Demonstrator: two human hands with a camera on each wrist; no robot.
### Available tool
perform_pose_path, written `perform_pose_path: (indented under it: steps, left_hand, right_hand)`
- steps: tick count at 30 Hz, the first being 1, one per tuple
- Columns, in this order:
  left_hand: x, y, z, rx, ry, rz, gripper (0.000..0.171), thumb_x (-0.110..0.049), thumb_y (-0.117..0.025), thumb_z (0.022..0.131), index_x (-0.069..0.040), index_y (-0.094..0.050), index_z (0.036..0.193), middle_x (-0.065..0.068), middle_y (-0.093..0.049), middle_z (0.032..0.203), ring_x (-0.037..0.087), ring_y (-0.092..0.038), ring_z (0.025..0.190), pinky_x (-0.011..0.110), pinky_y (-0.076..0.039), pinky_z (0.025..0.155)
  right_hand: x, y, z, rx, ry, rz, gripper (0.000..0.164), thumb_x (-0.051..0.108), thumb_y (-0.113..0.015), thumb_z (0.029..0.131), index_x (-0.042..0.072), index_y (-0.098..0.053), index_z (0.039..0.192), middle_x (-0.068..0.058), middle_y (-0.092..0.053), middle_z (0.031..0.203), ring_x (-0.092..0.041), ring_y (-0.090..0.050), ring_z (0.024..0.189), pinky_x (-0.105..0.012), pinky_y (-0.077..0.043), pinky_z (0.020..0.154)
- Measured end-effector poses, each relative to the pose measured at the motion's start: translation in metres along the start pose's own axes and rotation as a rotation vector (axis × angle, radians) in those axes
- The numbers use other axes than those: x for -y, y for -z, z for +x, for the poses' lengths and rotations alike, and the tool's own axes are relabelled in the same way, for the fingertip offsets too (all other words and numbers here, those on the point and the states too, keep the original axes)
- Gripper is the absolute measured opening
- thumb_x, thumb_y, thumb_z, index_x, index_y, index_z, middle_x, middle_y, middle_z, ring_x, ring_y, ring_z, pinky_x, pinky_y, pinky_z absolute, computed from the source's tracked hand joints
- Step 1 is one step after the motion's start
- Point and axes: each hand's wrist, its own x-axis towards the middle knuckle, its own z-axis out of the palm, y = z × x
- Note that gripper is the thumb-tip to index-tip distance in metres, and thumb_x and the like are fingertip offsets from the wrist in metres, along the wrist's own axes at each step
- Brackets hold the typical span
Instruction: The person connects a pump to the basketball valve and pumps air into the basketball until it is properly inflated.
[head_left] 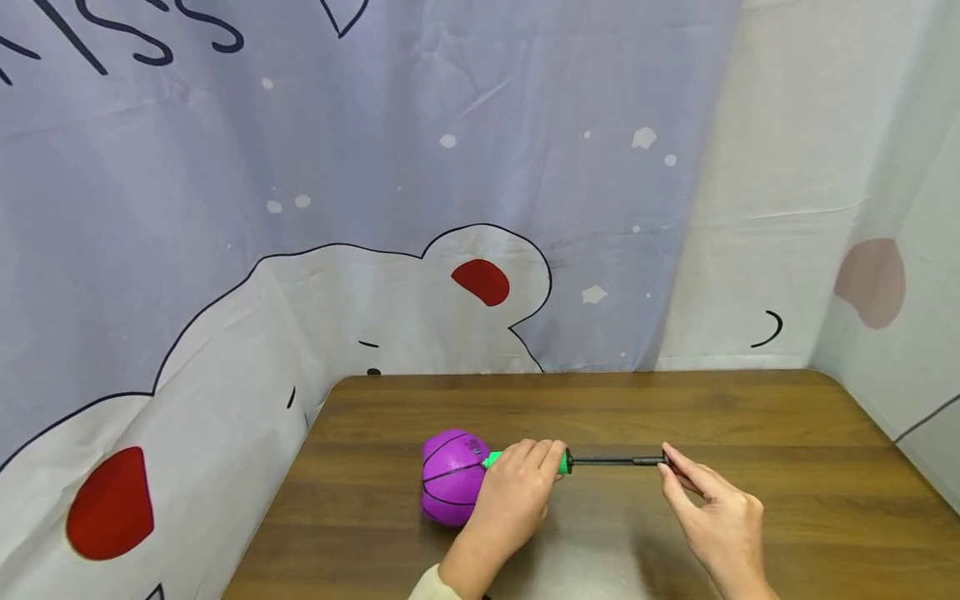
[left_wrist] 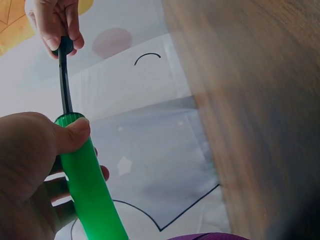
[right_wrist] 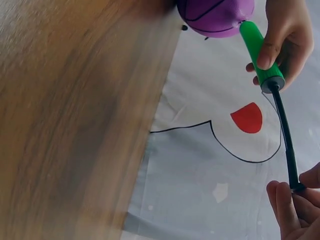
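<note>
Evidently an inflating step, as I judge it from where I stand: one ball, purple rubber with black seam lines, slightly out of round, at the left part of the brown wood-grained table; whether it rests on the wood or hangs just above, I cannot tell. One hand pump, bright green cylindrical barrel, lying level, its nozzle end meeting the ball's right side; depth of entry hidden. One slim black plunger rod, standing well out of the barrel. Next move, in my judgement: calls for a straight push of the rod leftward, barrel and ball kept in line. One left hand, back upward, fingers wrapped around the barrel, thumb laid along it near the collar. One right hand, reaching in from the near edge, thumb and fingertips pinching the small black handle at the rod's far end.
</note>
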Motion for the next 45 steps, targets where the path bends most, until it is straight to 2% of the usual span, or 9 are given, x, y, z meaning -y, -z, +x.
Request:
perform_pose_path:
  steps: [5, 11, 16, 22, 27, 32, 35, 42, 45]
  left_hand:
    - [-0.003, -0.002, 0.002, -0.014, -0.038, 0.027, 0.030, -0.015, -0.076, 0.083, -0.009, -0.065, 0.111, -0.001, -0.068, 0.101, 0.015, -0.064, 0.090, 0.026, -0.055, 0.087]
    - [-0.013, -0.006, 0.004, -0.011, -0.064, 0.034, 0.028, -0.012, -0.074, 0.082, -0.008, -0.067, 0.108, -0.002, -0.068, 0.098, 0.014, -0.063, 0.086, 0.026, -0.055, 0.084]
    - [-0.019, -0.008, 0.001, -0.017, -0.059, 0.030, 0.031, -0.014, -0.081, 0.079, -0.010, -0.067, 0.107, -0.004, -0.067, 0.097, 0.012, -0.063, 0.085, 0.024, -0.056, 0.082]
    - [-0.015, -0.005, -0.001, -0.036, -0.007, -0.021, 0.043, -0.023, -0.084, 0.077, -0.011, -0.063, 0.113, -0.004, -0.067, 0.101, 0.012, -0.063, 0.087, 0.023, -0.054, 0.083]
    - [-0.004, -0.003, -0.002, -0.010, 0.031, -0.037, 0.041, -0.024, -0.081, 0.082, -0.011, -0.062, 0.116, -0.003, -0.068, 0.105, 0.013, -0.064, 0.094, 0.025, -0.054, 0.091]
    - [0.002, -0.001, -0.003, -0.014, 0.028, -0.043, 0.040, -0.023, -0.080, 0.083, -0.010, -0.062, 0.117, -0.001, -0.068, 0.105, 0.015, -0.065, 0.095, 0.026, -0.054, 0.091]
    - [0.003, 0.000, -0.002, -0.014, 0.019, -0.047, 0.039, -0.024, -0.078, 0.084, -0.009, -0.062, 0.117, -0.001, -0.067, 0.105, 0.015, -0.064, 0.094, 0.026, -0.054, 0.090]
    - [0.001, 0.002, -0.002, 0.002, 0.016, -0.029, 0.038, -0.025, -0.077, 0.086, -0.009, -0.062, 0.117, -0.001, -0.067, 0.105, 0.014, -0.065, 0.095, 0.026, -0.054, 0.091]
    - [-0.003, 0.001, -0.001, -0.018, -0.005, -0.013, 0.030, -0.023, -0.072, 0.090, -0.007, -0.063, 0.114, 0.000, -0.068, 0.103, 0.015, -0.065, 0.094, 0.027, -0.055, 0.089]
  right_hand:
    - [0.007, -0.012, -0.002, -0.033, 0.057, 0.002, 0.029, -0.001, -0.079, 0.075, 0.008, -0.081, 0.102, -0.008, -0.078, 0.085, 0.018, -0.063, 0.079, -0.005, -0.049, 0.058]
    - [0.020, -0.040, -0.015, -0.046, 0.159, 0.014, 0.031, -0.004, -0.080, 0.069, 0.002, -0.080, 0.099, -0.007, -0.077, 0.080, -0.010, -0.073, 0.063, -0.010, -0.054, 0.062]
    - [0.023, -0.055, -0.025, -0.023, 0.167, 0.075, 0.037, -0.008, -0.083, 0.065, 0.003, -0.080, 0.100, -0.006, -0.077, 0.080, -0.010, -0.072, 0.062, -0.010, -0.055, 0.062]
    - [0.021, -0.041, -0.014, -0.020, 0.156, 0.062, 0.032, -0.002, -0.079, 0.070, 0.006, -0.081, 0.100, -0.004, -0.078, 0.084, -0.003, -0.072, 0.067, -0.009, -0.053, 0.062]
    - [0.013, -0.022, -0.004, -0.067, 0.119, 0.042, 0.032, -0.002, -0.077, 0.072, 0.008, -0.081, 0.102, -0.006, -0.078, 0.085, 0.010, -0.068, 0.075, -0.005, -0.045, 0.052]
    - [0.008, -0.007, 0.002, -0.073, 0.098, 0.009, 0.032, -0.003, -0.077, 0.074, 0.008, -0.081, 0.104, -0.007, -0.078, 0.085, 0.018, -0.063, 0.080, -0.003, -0.045, 0.056]
    - [0.007, -0.003, 0.002, -0.057, 0.088, -0.008, 0.031, -0.001, -0.077, 0.076, 0.009, -0.081, 0.105, -0.008, -0.078, 0.086, 0.020, -0.062, 0.081, -0.004, -0.048, 0.061]
    - [0.008, -0.002, 0.001, -0.061, 0.089, -0.015, 0.032, -0.001, -0.078, 0.075, 0.011, -0.081, 0.105, -0.007, -0.078, 0.086, 0.021, -0.061, 0.081, -0.004, -0.047, 0.059]
    - [0.009, -0.007, -0.002, -0.084, 0.116, -0.007, 0.033, -0.001, -0.078, 0.073, 0.009, -0.081, 0.104, -0.006, -0.078, 0.086, 0.015, -0.065, 0.079, -0.003, -0.049, 0.067]
